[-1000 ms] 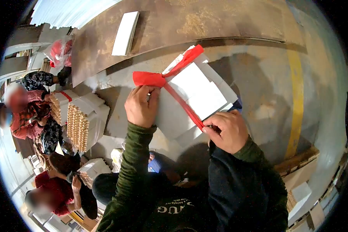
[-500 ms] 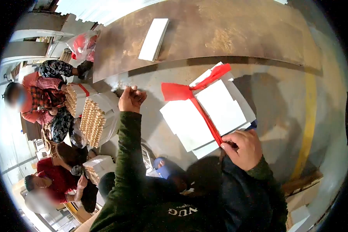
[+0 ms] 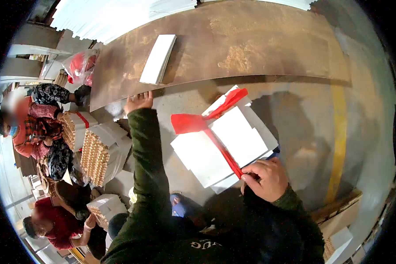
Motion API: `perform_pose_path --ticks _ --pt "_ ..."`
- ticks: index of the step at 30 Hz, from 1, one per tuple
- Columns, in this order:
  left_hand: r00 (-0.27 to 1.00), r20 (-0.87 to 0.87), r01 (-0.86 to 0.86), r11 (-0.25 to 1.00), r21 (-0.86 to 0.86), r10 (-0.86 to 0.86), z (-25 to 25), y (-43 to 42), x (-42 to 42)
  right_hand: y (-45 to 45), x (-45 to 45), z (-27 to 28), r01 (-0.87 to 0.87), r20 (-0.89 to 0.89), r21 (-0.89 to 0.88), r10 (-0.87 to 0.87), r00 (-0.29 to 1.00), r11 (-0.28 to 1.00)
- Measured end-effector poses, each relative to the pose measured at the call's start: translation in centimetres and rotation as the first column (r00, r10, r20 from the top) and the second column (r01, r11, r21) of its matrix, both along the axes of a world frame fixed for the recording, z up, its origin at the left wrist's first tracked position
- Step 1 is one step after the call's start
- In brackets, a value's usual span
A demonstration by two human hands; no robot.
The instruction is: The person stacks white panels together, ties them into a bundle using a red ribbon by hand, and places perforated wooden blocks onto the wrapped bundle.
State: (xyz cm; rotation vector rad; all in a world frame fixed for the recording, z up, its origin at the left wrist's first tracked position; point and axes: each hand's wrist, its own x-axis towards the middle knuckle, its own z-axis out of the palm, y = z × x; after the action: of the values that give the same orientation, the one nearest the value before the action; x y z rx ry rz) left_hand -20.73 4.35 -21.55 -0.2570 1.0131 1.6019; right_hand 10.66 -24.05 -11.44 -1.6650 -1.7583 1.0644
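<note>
A stack of white flat boards [image 3: 242, 136] stands before me, its layers turned at different angles. A red cloth strip [image 3: 220, 147] runs across its top, with a wide loose end at the far side. My right hand [image 3: 268, 178] is closed at the stack's near edge, pinching the strip between thumb and fingers. Stretched forward, my left hand [image 3: 139, 102] has its fingers extended at the brown table's edge and nothing visible in it. Just beyond those fingers, a small pile of white strips [image 3: 158, 59] lies on the table [image 3: 259, 53]; I see a narrow gap between them.
Two people [image 3: 39, 127] [image 3: 57, 222] sit at the left beside bundles with tan ridged sides [image 3: 94, 158]. A clear bag with red material [image 3: 81, 66] is near the table's left end. White sheets [image 3: 119, 17] stand behind the table. A yellow line [image 3: 339, 141] marks the floor at right.
My left hand has reached forward to the table edge, its curled fingers now straightened. My right hand keeps its pinch on the red strip. The whole view has shifted slightly.
</note>
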Motion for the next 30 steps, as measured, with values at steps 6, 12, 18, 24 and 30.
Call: perform_pose_path --ticks 6,12,18,24,30 --pt "0.993 -0.017 0.121 0.976 0.180 -0.120 -1.0 -6.0 -0.9 0.0 0.0 -0.1 -0.010 0.030 -0.007 0.010 1.000 1.000" --pt "0.983 -0.182 0.015 0.998 -0.057 -0.026 -3.6 -1.1 -3.8 0.7 -0.3 0.4 -0.018 0.045 -0.056 0.021 0.999 0.998" --pt "0.764 -0.635 0.185 0.982 0.043 -0.116 -6.0 0.2 -6.3 0.8 -0.8 -0.2 0.019 0.049 0.008 -0.020 0.999 1.000" --pt "0.475 -0.722 0.526 0.820 -0.225 -0.503 -4.7 -5.1 -8.0 0.4 -0.7 0.1 -0.030 0.186 -0.028 0.035 0.982 0.999" --pt "0.411 -0.706 0.657 0.724 -0.210 -0.577 -5.8 -12.3 -0.3 0.0 -1.6 -1.1 0.061 0.183 0.241 -0.107 0.977 0.969"
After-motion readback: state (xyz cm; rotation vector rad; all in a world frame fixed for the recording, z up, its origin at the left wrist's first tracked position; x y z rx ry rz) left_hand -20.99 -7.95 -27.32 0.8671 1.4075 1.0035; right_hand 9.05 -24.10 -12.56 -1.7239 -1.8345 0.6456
